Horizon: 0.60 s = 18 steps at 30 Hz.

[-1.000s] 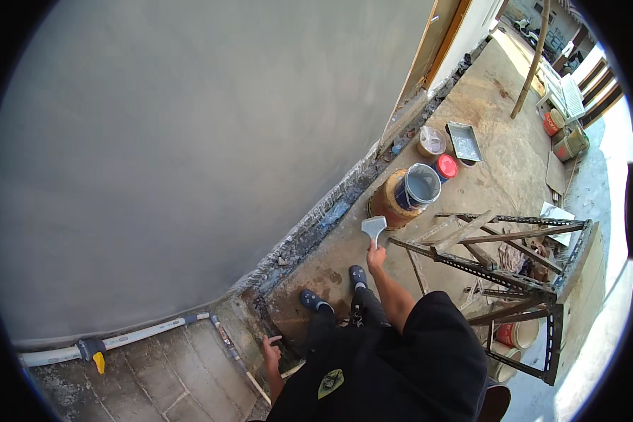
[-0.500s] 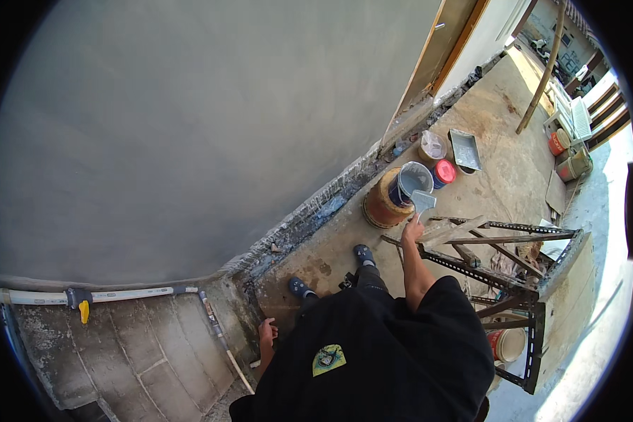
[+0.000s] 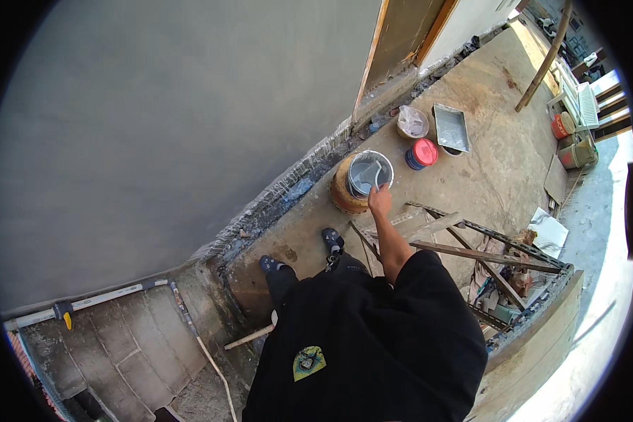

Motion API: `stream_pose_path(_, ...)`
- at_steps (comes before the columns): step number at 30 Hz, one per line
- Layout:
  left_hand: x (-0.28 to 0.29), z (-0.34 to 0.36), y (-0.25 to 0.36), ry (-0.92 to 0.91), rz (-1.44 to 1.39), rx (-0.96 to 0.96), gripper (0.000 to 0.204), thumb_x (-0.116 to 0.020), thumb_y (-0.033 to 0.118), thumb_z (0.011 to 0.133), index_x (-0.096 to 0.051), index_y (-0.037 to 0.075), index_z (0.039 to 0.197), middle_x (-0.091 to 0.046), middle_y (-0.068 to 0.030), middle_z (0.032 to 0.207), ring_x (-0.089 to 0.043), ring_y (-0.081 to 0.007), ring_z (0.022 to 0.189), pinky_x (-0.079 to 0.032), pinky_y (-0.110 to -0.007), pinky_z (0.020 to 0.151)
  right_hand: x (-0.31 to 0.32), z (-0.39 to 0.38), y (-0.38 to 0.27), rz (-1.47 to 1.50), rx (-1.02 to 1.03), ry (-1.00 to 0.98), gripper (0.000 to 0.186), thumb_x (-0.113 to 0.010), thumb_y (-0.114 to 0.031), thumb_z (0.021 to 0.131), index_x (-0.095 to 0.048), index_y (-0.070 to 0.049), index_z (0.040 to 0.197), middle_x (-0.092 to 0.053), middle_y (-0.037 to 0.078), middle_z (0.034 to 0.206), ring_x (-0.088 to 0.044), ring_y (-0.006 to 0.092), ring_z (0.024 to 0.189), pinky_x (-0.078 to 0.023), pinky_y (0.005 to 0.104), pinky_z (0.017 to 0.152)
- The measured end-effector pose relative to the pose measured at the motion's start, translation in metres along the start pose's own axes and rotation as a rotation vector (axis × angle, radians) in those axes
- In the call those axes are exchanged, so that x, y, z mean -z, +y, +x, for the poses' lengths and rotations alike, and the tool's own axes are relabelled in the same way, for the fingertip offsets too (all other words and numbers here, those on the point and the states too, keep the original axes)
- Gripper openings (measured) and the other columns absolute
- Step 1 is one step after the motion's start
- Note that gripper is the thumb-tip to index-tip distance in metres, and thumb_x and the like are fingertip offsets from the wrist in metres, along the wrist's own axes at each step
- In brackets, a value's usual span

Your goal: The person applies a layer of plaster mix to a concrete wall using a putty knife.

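Note:
My right hand point(image 3: 380, 200) is closed around the handle of a wide flat paintbrush point(image 3: 375, 176). The brush head is down inside a paint bucket point(image 3: 354, 164) with a pale, smeared rim and grey paint within. That bucket stands on a brown, rounded container point(image 3: 341, 195) beside the grey wall. Just beyond my hand sits a small blue tub with a red lid point(image 3: 424, 150). My left hand is out of view, hidden below my black shirt.
A paint tray point(image 3: 451, 128) and a basin with a plastic bag point(image 3: 413, 123) lie farther off. To my right stands a metal-and-wood frame point(image 3: 489, 257). A pipe with a yellow valve handle point(image 3: 67, 321) runs along the wall, left. A wooden pole point(image 3: 546, 60) leans at far right.
My right hand has lowered the paintbrush from beside the bucket into it. My left hand has gone out of view. The whole view has shifted, with the bucket now farther left.

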State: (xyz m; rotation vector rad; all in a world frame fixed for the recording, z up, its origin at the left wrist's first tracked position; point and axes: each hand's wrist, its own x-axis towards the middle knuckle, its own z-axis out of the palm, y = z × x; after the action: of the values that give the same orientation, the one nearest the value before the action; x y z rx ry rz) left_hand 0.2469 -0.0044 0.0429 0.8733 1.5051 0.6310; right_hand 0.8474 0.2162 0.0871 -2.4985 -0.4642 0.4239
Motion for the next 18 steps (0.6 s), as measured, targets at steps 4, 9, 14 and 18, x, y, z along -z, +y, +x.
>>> stream_pose_path(4,-0.001,-0.039,0.044,0.073,0.012,0.192,0.042,-0.042,0.031,0.091,-0.044,0.007,0.125,-0.060,-0.0147,0.092,-0.060,-0.0225,0.074,-0.046,-0.035,0.063,0.000,0.068,0.021,-0.148,0.113,-0.146,0.029,-0.053,-0.027,0.079,-0.055,-0.001,0.093,-0.061,0.023,0.087,-0.058,0.0394,0.084,-0.045,0.0458,0.073)
stream_pose_path(9,-0.014,-0.041,0.054,0.184,-0.050,0.395,0.042,-0.042,0.032,0.091,-0.043,0.007,0.125,-0.060,-0.0150,0.095,-0.060,-0.0229,0.077,-0.046,-0.035,0.065,-0.012,0.125,0.045,-0.175,0.183,-0.319,0.030,-0.052,-0.028,0.080,-0.057,-0.003,0.095,-0.061,0.022,0.096,-0.057,0.0392,0.091,-0.046,0.0461,0.077)
stream_pose_path(14,-0.023,-0.083,0.030,0.350,-0.147,0.648,0.042,-0.041,0.032,0.091,-0.042,0.007,0.126,-0.060,-0.0154,0.097,-0.060,-0.0233,0.080,-0.047,-0.035,0.066,-0.032,0.142,0.024,-0.459,0.125,-0.386,0.031,-0.045,-0.024,0.081,-0.058,-0.006,0.103,-0.060,0.019,0.105,-0.057,0.0335,0.100,-0.046,0.0443,0.083)
stream_pose_path(18,-0.040,-0.120,0.005,0.368,-0.117,0.734,0.040,-0.039,0.030,0.092,-0.043,0.008,0.125,-0.059,-0.0163,0.096,-0.059,-0.0238,0.084,-0.046,-0.036,0.072,-0.061,0.140,0.000,-0.508,0.167,-0.453,0.030,-0.042,-0.022,0.082,-0.058,-0.006,0.103,-0.059,0.018,0.108,-0.057,0.0325,0.102,-0.046,0.0437,0.085)
